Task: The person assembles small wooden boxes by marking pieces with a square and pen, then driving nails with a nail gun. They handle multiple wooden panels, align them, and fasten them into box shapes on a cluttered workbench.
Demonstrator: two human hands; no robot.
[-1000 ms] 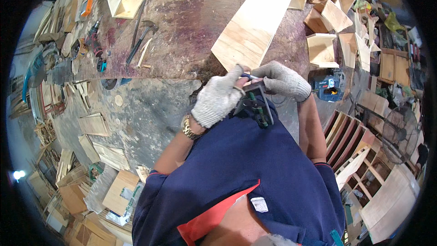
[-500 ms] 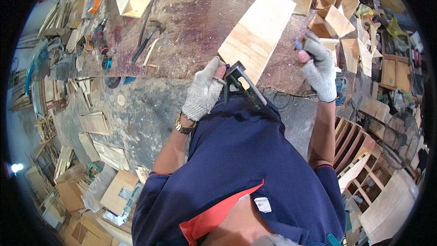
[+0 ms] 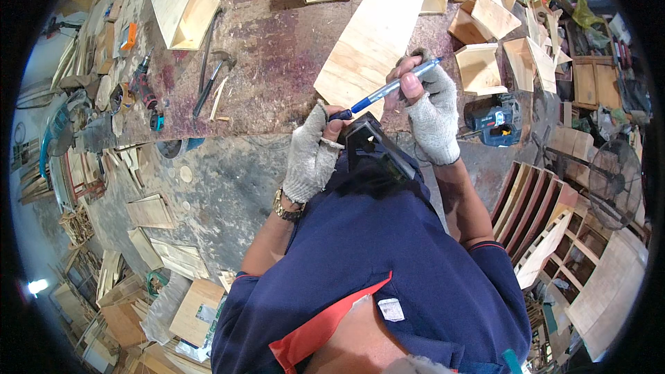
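- At about 10 o'clock, on the stained workbench, lie a small drill and a hammer; above them, near 11 o'clock, stands a corner piece of two plywood boards. They are well apart from both hands.
- The left hand, in a grey fingerless glove, is just left of the centre. Its fingers are curled and pressed together on the dark blue cap end of the marker. The same hand also seems to keep a black framing tool against the body, but I cannot tell how exactly it is held.
- The marker is a blue and grey pen. It lies slanted between the two hands, from the left hand up toward 1 o'clock, in front of the near end of the plywood panel.
- The plywood panel lies flat on the workbench at 12 o'clock, with its near corner close to the edge of the bench.
- The right hand, also gloved, pinches the grey barrel of the marker between thumb and forefinger; the other fingers are folded in.
- At 2 o'clock, beyond the right hand, several open plywood boxes stand, and a blue power tool lies just beside the right wrist.
- Half a second ago the hands were apart: the left held only the black tool, the right was raised at the bench edge. Now both hands have met on the marker.
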